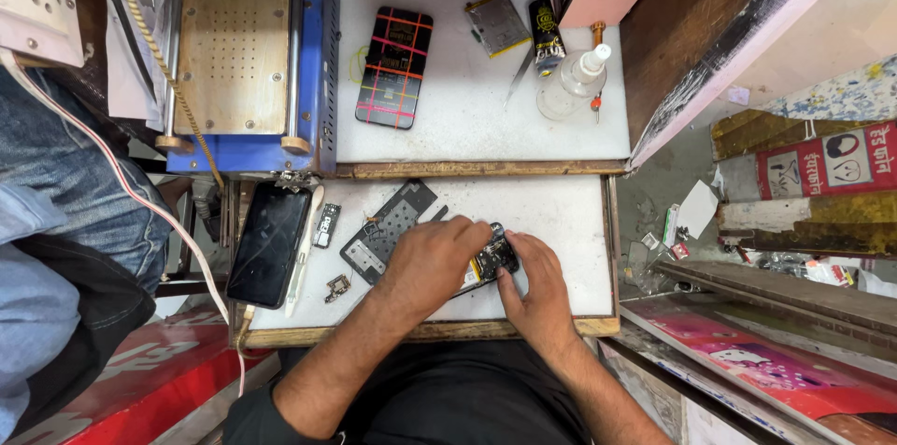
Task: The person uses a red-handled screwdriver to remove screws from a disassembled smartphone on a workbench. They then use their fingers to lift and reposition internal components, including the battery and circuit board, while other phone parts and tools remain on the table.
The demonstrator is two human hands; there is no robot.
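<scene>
Both hands are down on the lower white board (579,221), bunched over an opened phone (491,263) near its front edge. The left hand (432,258) lies curled on top of it, fingers bent down and pressing, and covers most of the body, so I can't tell if it's pinching anything small underneath. The right hand (534,291) grips the phone's right end, thumb and fingertips closed on the edge.

Just left of the hands there's a dark back cover (388,230) lying flat with a few tiny loose parts (336,288) beside it, then a black phone (271,244) face up with a white tool (304,253) alongside.

Honestly the risk I see is those little bits. They sit right by the left forearm, so one sweep of the wrist could send them off the board and onto the floor. And with the phone's insides exposed and the left hand pressing down on them, too much force could bend a thin flex or crack something.

Further back, on the upper shelf: a blue heating plate (248,66), a phone with a red grid (394,54), a loose battery (498,22), a black glue tube (546,34) and a clear bottle (572,82) on its side
</scene>
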